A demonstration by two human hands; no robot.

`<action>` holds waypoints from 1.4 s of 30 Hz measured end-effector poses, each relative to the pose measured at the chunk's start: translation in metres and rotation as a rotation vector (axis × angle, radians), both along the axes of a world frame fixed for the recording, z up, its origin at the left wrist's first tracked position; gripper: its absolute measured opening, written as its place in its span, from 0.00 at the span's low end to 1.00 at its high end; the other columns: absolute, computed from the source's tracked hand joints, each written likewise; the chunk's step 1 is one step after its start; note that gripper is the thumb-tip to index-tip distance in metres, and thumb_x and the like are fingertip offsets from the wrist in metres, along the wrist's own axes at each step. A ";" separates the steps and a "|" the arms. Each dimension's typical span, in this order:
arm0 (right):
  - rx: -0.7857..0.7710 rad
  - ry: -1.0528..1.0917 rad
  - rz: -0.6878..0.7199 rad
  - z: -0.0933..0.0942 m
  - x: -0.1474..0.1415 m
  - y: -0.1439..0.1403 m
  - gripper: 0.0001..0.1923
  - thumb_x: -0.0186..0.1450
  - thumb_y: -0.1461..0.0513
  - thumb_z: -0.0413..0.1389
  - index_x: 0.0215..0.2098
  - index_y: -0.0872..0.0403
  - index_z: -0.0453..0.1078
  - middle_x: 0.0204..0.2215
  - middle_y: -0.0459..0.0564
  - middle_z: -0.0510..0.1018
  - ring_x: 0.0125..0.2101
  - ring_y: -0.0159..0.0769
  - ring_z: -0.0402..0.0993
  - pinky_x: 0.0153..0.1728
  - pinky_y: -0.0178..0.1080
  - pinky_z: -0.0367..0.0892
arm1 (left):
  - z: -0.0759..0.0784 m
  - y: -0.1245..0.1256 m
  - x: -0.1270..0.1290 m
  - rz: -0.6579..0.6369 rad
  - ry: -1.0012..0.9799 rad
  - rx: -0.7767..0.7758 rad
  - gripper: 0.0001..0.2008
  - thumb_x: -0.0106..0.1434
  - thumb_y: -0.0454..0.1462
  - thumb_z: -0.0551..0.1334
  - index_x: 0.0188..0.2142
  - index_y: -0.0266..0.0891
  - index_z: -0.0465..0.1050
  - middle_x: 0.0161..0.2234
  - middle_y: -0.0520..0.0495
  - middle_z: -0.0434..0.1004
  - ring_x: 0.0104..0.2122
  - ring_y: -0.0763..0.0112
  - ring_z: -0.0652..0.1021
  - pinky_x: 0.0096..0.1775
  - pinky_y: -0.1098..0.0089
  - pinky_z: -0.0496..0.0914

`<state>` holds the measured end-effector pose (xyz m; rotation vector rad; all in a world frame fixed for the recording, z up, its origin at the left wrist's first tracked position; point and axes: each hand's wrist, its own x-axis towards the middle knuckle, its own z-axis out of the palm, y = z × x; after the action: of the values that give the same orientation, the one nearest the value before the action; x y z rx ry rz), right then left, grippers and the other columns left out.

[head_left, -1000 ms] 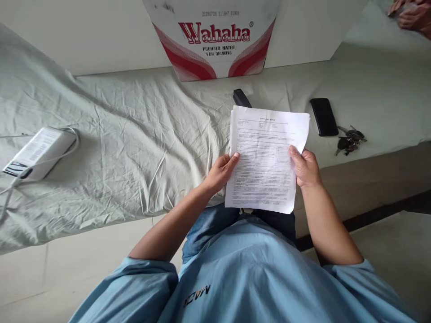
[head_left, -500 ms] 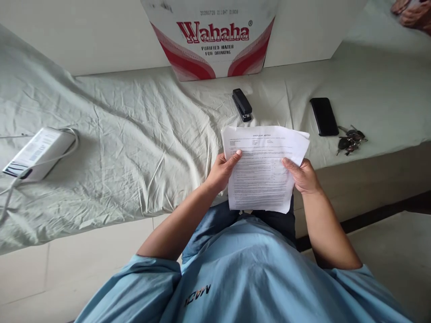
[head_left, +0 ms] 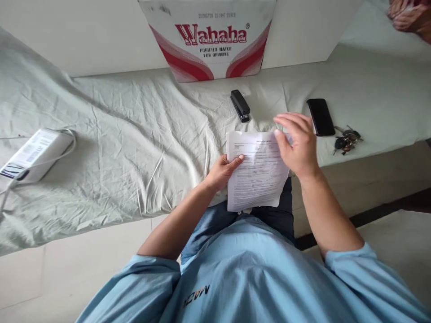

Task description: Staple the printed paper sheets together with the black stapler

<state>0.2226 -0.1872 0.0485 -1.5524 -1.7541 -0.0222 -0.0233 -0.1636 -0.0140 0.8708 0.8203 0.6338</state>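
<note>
Printed paper sheets [head_left: 257, 175] are held up over my lap, with lines of text facing me. My left hand [head_left: 224, 171] grips their left edge, thumb on top and fingers behind. At their upper right corner is my right hand [head_left: 298, 143], raised, with its thumb and fingers apart; the thumb lies close to the corner, and I cannot tell whether it touches. A black stapler [head_left: 240, 106] rests on the cloth just beyond the top edge of the sheets.
Behind the stapler stands a Wahaha carton [head_left: 215, 45]. A black phone [head_left: 321, 117] and a bunch of keys [head_left: 347, 140] lie to the right on the wrinkled cloth [head_left: 151, 134]. On the left is a white box [head_left: 35, 154] with a cable. Another person's foot [head_left: 411, 18] shows at upper right.
My right hand has let go of the right edge of the sheets and moved up to their top right corner, its fingers spreading. The left hand keeps its grip.
</note>
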 end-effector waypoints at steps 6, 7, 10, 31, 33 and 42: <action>-0.175 -0.172 0.220 0.005 -0.047 0.029 0.17 0.80 0.55 0.53 0.57 0.46 0.83 0.57 0.53 0.85 0.69 0.55 0.70 0.70 0.64 0.68 | 0.000 -0.004 -0.001 -0.029 0.042 0.046 0.33 0.56 0.63 0.77 0.37 0.34 0.82 0.34 0.42 0.86 0.32 0.64 0.83 0.38 0.65 0.75; -0.198 -0.169 0.248 0.004 -0.052 0.030 0.17 0.80 0.56 0.53 0.55 0.46 0.83 0.54 0.53 0.87 0.68 0.54 0.71 0.69 0.63 0.69 | 0.000 -0.004 -0.001 -0.025 0.044 0.055 0.33 0.57 0.63 0.77 0.36 0.34 0.82 0.33 0.43 0.85 0.32 0.65 0.82 0.37 0.66 0.74; -0.227 -0.132 0.312 0.005 -0.058 0.031 0.16 0.80 0.58 0.53 0.51 0.47 0.85 0.48 0.52 0.88 0.65 0.52 0.74 0.66 0.58 0.72 | -0.003 -0.004 -0.001 -0.020 0.039 0.082 0.33 0.58 0.65 0.75 0.34 0.35 0.81 0.31 0.45 0.84 0.30 0.67 0.80 0.35 0.67 0.73; -0.103 -0.180 0.195 0.013 -0.065 0.032 0.07 0.74 0.60 0.62 0.43 0.45 0.85 0.40 0.52 0.82 0.54 0.53 0.73 0.57 0.57 0.72 | -0.009 0.001 -0.005 -0.051 0.008 0.112 0.32 0.59 0.66 0.73 0.31 0.37 0.78 0.29 0.47 0.81 0.30 0.67 0.79 0.35 0.66 0.72; -0.085 -0.176 0.199 0.013 -0.065 0.032 0.08 0.74 0.60 0.62 0.43 0.44 0.85 0.39 0.52 0.82 0.54 0.53 0.73 0.57 0.58 0.73 | -0.008 0.001 -0.005 -0.053 0.005 0.105 0.33 0.58 0.66 0.73 0.31 0.37 0.78 0.29 0.47 0.80 0.29 0.67 0.79 0.34 0.66 0.71; 0.002 -0.270 0.163 0.010 -0.065 0.029 0.08 0.75 0.58 0.60 0.43 0.43 0.83 0.38 0.50 0.82 0.54 0.53 0.74 0.59 0.58 0.71 | -0.012 0.001 -0.003 -0.061 -0.039 0.068 0.33 0.57 0.66 0.74 0.33 0.37 0.79 0.31 0.46 0.82 0.31 0.67 0.80 0.37 0.66 0.74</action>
<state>0.1579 -0.1587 0.0588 -1.4527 -2.0866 -0.1588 -0.0261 -0.1622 -0.0255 0.9386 0.7381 0.6261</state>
